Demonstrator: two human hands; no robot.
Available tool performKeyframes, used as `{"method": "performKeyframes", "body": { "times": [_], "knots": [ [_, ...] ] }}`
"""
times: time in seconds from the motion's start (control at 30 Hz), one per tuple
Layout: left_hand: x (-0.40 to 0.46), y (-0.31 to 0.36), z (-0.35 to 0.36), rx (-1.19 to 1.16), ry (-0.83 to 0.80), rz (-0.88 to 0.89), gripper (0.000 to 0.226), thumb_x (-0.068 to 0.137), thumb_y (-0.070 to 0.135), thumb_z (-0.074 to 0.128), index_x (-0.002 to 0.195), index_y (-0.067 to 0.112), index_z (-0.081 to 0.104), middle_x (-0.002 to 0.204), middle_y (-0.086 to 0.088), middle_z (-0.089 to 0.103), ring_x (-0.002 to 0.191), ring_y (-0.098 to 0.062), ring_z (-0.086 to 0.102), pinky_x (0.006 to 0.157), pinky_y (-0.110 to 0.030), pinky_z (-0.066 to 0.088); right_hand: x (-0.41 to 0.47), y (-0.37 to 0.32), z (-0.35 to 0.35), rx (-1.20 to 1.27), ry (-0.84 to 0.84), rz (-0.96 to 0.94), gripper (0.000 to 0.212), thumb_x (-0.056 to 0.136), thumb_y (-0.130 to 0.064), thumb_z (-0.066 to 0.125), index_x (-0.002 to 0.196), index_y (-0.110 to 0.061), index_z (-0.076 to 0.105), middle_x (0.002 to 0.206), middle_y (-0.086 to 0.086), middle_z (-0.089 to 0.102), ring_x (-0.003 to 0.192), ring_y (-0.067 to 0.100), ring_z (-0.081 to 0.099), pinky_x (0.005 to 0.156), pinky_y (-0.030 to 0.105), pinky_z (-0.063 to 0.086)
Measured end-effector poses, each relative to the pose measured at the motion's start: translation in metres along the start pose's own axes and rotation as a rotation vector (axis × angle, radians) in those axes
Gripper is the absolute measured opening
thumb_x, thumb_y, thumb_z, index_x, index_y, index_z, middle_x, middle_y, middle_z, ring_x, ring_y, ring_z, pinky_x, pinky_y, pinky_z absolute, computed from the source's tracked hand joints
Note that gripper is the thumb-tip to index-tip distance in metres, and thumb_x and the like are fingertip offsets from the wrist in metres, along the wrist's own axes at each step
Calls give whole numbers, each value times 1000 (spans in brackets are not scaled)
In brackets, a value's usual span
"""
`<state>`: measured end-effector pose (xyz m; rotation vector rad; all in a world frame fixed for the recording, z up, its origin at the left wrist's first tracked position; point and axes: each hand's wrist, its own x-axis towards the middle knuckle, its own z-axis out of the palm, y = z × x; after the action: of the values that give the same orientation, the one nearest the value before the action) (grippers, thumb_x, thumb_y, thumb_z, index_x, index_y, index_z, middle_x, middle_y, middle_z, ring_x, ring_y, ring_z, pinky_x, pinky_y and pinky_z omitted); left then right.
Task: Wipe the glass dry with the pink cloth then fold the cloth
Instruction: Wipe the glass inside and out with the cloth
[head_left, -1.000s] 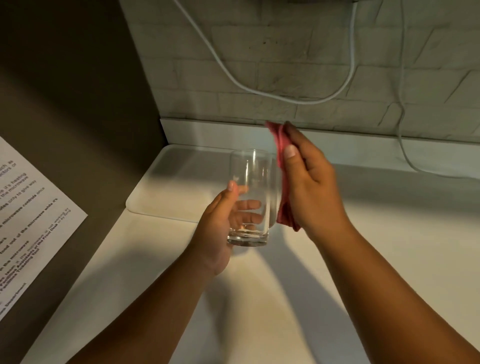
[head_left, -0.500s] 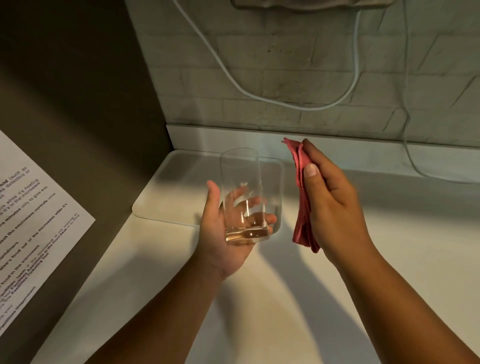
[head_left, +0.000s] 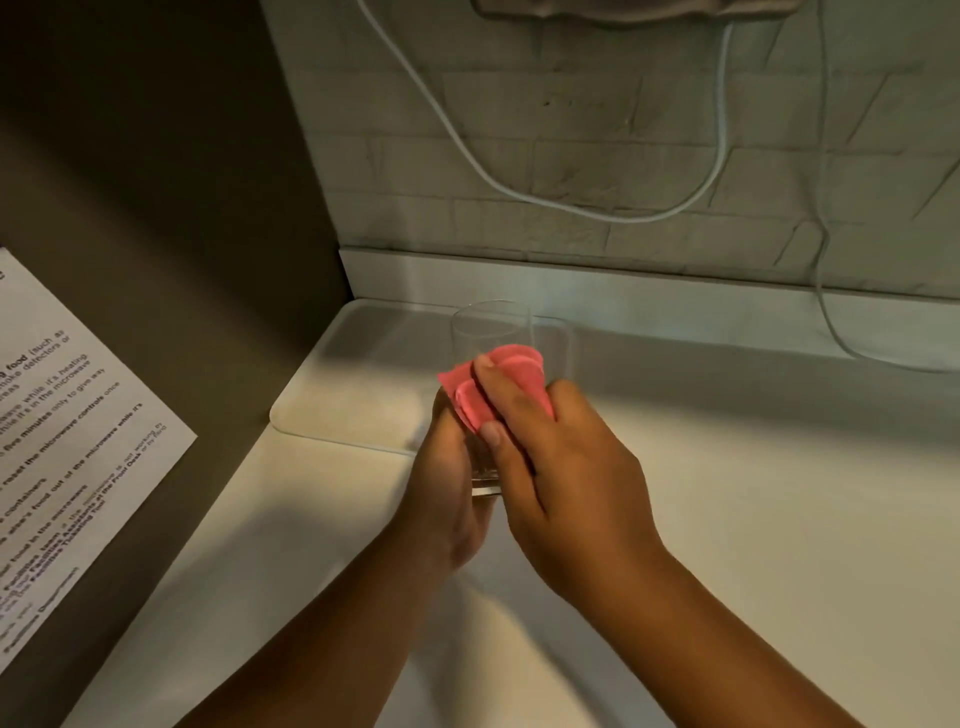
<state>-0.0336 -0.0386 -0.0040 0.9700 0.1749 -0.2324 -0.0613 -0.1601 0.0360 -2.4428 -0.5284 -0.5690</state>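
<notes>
- We see a pale counter (head_left: 753, 519) filling the lower frame, meeting a tiled wall at twelve o'clock.
- A shallow white tray (head_left: 353, 410) lies on it toward ten o'clock, in the corner.
- A thin white cable (head_left: 852, 353) reaches the counter at two o'clock.

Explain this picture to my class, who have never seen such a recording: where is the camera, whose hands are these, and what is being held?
There is no machine here. A person wears one wide-angle camera on the head, which looks forward and down, so you see their own two arms reaching out over a pale counter.

The left hand holds a clear drinking glass upright above the counter. The right hand presses a pink cloth against the side of the glass, to wipe it.

On the counter behind the glass lies a pale tray. A printed notice hangs on the dark wall at the left, and white cables hang across the brick wall at the back.
</notes>
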Motion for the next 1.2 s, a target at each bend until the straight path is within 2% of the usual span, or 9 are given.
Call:
{"method": "performKeyframes", "body": {
  "times": [0.1,0.23,0.33,0.43,0.6,0.73,0.93,1.03,1.2],
  "knots": [
    [-2,-6,3,79,11,77,69,87,52,56,143,11,60,92,-4,80,80,-12,78,63,-23,59,16,1,1,-48,47,-52,49,100,-44,36,148,-34,43,107,-1,56,77,9,44,55,22,34],
    [-7,-5,10,127,58,152,67,90,62,57,138,17,57,121,-29,68,96,-30,73,80,-45,60,45,18,4,82,60,60,46,103,-45,35,149,-39,37,118,0,54,88,12,54,60,21,42],
    [-6,7,10,65,111,169,73,83,62,60,140,16,54,116,-26,64,98,-41,68,77,-52,60,48,32,7,284,43,172,46,105,-44,36,151,-42,32,138,-1,51,109,3,52,78,8,38],
    [-2,20,9,112,169,197,72,88,60,52,141,13,55,129,-26,68,118,-46,68,97,-60,55,23,20,10,304,-8,129,46,105,-46,36,151,-46,31,138,-6,51,102,-5,51,77,6,40],
    [6,13,-2,168,103,126,54,108,52,37,103,27,84,97,-2,83,96,-16,79,73,-28,62,4,-3,13,38,23,-61,47,104,-45,30,151,-41,34,118,-7,56,83,9,54,59,17,36],
    [-1,2,10,261,90,210,40,101,52,47,132,31,61,119,-7,78,109,-30,74,90,-46,61,32,9,7,21,75,-28,50,101,-45,32,150,-34,38,111,2,56,76,9,45,53,23,36],
    [-2,9,17,185,150,270,55,92,58,52,133,22,57,125,-27,67,98,-38,69,78,-49,62,50,33,9,262,95,133,45,106,-41,35,151,-39,34,134,1,53,106,9,53,77,9,38],
    [3,20,16,173,183,288,58,90,62,57,131,20,58,121,-23,72,110,-43,71,95,-59,57,27,29,12,297,38,138,46,106,-41,37,151,-41,34,138,0,52,112,9,51,81,9,37],
    [10,15,4,147,122,156,54,100,61,48,125,15,63,102,-4,73,105,-20,70,82,-32,59,11,2,13,80,23,-60,46,103,-44,32,149,-39,34,111,-3,56,77,6,42,56,22,40]
  ]
}}
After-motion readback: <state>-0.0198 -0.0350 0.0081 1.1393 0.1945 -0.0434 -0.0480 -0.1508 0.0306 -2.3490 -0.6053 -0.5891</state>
